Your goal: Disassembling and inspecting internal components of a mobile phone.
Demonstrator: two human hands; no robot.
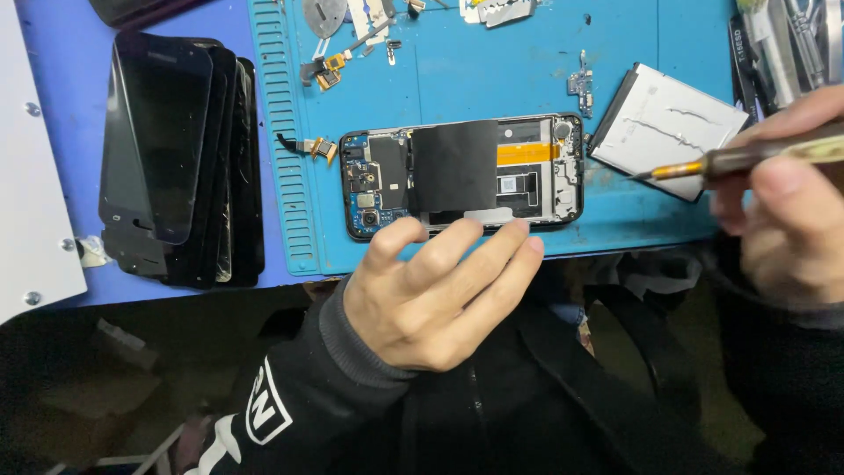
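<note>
An opened phone (462, 171) lies flat on the blue repair mat (492, 79), its circuit board, black battery area and orange flex cable exposed. My left hand (440, 295) rests at the mat's near edge, fingers spread, fingertips touching the phone's near side. My right hand (787, 198) is at the right edge of the view, closed around a screwdriver (721, 163) with a brass collar. The screwdriver tip points left, over the mat beside a silver battery (664, 127), a short way right of the phone.
A stack of black phone screens (180, 158) lies on the left. Small parts, flex cables and metal shields (330, 62) are scattered along the mat's far edge. A white panel (31, 176) sits at far left; tools (791, 44) stand at top right.
</note>
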